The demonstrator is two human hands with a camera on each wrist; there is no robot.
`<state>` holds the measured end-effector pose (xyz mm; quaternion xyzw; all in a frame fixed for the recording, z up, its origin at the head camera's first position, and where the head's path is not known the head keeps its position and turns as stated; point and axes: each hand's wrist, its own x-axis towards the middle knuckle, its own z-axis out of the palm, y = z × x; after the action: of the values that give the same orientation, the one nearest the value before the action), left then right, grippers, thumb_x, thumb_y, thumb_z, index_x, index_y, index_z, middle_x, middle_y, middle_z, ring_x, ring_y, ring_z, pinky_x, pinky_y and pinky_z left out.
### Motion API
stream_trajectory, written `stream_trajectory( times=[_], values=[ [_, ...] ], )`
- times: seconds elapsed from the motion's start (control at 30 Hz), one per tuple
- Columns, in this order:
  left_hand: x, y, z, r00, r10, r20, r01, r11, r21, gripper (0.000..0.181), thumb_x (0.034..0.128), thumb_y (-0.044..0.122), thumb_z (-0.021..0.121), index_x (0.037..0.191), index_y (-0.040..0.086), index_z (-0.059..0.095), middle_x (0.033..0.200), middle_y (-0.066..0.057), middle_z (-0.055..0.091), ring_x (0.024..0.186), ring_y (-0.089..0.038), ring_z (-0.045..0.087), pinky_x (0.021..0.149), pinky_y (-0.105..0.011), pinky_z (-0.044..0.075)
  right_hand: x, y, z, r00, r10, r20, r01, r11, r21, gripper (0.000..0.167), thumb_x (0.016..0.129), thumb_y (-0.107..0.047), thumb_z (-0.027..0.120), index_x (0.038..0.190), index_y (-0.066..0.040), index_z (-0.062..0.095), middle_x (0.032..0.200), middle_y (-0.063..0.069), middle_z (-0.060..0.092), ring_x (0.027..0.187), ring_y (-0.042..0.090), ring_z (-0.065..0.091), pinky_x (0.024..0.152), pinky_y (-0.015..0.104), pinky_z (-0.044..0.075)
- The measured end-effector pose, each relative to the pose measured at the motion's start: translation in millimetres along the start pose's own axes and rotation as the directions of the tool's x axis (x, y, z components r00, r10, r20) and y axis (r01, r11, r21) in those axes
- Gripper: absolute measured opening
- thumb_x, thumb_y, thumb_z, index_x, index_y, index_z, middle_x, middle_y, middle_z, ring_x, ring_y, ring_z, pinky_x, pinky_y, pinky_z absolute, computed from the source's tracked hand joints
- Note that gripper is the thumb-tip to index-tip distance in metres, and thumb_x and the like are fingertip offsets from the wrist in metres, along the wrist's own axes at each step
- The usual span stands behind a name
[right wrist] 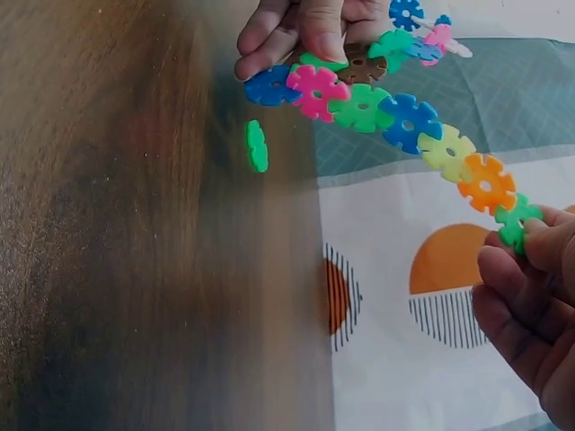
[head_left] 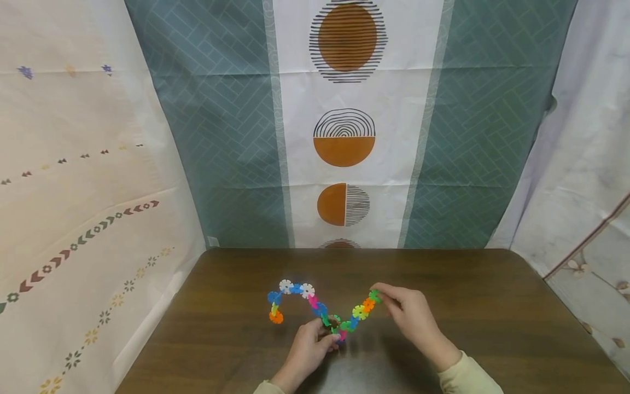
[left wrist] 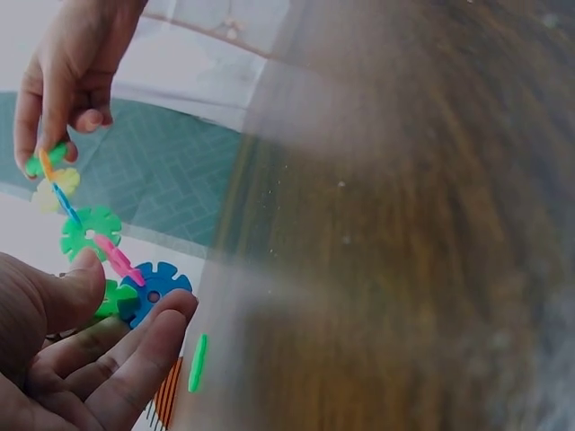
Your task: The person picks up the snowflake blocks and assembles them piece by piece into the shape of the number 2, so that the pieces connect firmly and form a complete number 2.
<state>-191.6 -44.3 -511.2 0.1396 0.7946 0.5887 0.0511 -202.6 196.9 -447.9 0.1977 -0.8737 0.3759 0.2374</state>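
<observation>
A chain of notched, flower-shaped plastic discs (head_left: 360, 312) in several colours stretches between my hands. My left hand (head_left: 309, 345) grips it near the middle. There, in the right wrist view, the thumb lies over a green disc beside a brown disc (right wrist: 364, 65). At the raised right end, my right hand (head_left: 410, 314) pinches a green disc (right wrist: 517, 223) between thumb and fingers. An orange disc (right wrist: 487, 184) and a yellow disc (right wrist: 446, 153) follow it. Leftward, the chain arches through white discs (head_left: 286, 287) down to an orange end disc (head_left: 276, 317).
Below the chain lies a dark brown wooden table (head_left: 221, 350). A single green disc (right wrist: 257, 146) appears apart from the chain, near the left hand. Behind the table hangs a green and white patterned cloth (head_left: 236, 137), with pale cloths (head_left: 64, 180) at both sides.
</observation>
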Motion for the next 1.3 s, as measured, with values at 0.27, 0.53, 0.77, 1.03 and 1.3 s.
stream_trajectory(
  times=[0.27, 0.53, 0.77, 1.03, 1.3],
  values=[
    [0.1, 0.5, 2.8, 1.000, 0.015, -0.002, -0.015, 1.000, -0.023, 0.017, 0.0879, 0.001, 0.069, 0.102, -0.006, 0.064, 0.085, -0.010, 0.072, 0.066, -0.023, 0.068, 0.060, -0.032, 0.058, -2.2, 1.2, 4.9, 1.000, 0.011, -0.008, -0.010, 0.999, 0.032, 0.031, 0.085, 0.005, 0.070, 0.107, -0.017, 0.074, 0.074, -0.013, 0.062, 0.053, -0.002, 0.047, 0.050, 0.022, 0.045],
    [1.1, 3.7, 4.4, 1.000, 0.022, -0.005, -0.022, 0.999, -0.023, 0.019, 0.0890, 0.005, 0.069, 0.104, -0.005, 0.064, 0.087, -0.010, 0.072, 0.066, -0.024, 0.068, 0.059, -0.026, 0.056, -8.7, 0.4, 19.1, 0.998, -0.025, -0.065, 0.028, 0.999, 0.038, 0.034, 0.091, -0.006, 0.068, 0.123, -0.018, 0.065, 0.078, -0.014, 0.052, 0.059, 0.000, 0.048, 0.050, 0.020, 0.042],
    [1.3, 3.1, 3.0, 1.000, 0.021, -0.018, -0.022, 1.000, -0.009, 0.021, 0.0891, 0.006, 0.070, 0.106, -0.004, 0.064, 0.088, -0.008, 0.072, 0.066, -0.021, 0.068, 0.060, -0.024, 0.056, -14.7, -2.8, 26.9, 0.999, 0.007, -0.040, -0.010, 0.997, -0.074, 0.068, 0.072, -0.030, 0.087, 0.132, -0.017, 0.056, 0.089, -0.009, 0.052, 0.058, -0.003, 0.041, 0.047, 0.018, 0.039],
    [1.7, 2.2, 4.7, 0.999, 0.031, -0.013, -0.031, 0.999, 0.010, 0.020, 0.0891, 0.007, 0.070, 0.104, -0.004, 0.064, 0.088, -0.009, 0.073, 0.066, -0.020, 0.068, 0.059, -0.023, 0.055, -16.0, -1.2, 35.3, 0.999, 0.004, -0.039, -0.007, 0.996, -0.093, 0.064, 0.077, -0.023, 0.085, 0.130, -0.007, 0.052, 0.100, -0.001, 0.055, 0.056, -0.002, 0.037, 0.046, 0.017, 0.036],
    [0.3, 1.9, 5.3, 1.000, 0.027, -0.007, -0.027, 0.999, 0.031, 0.018, 0.0885, 0.006, 0.070, 0.102, -0.006, 0.064, 0.087, -0.010, 0.073, 0.066, -0.021, 0.069, 0.058, -0.022, 0.054, -16.4, 6.4, 39.9, 0.998, -0.058, -0.011, 0.058, 0.998, 0.002, 0.057, 0.083, -0.011, 0.079, 0.129, -0.002, 0.046, 0.089, -0.006, 0.044, 0.060, 0.000, 0.037, 0.050, 0.018, 0.039]
  ],
)
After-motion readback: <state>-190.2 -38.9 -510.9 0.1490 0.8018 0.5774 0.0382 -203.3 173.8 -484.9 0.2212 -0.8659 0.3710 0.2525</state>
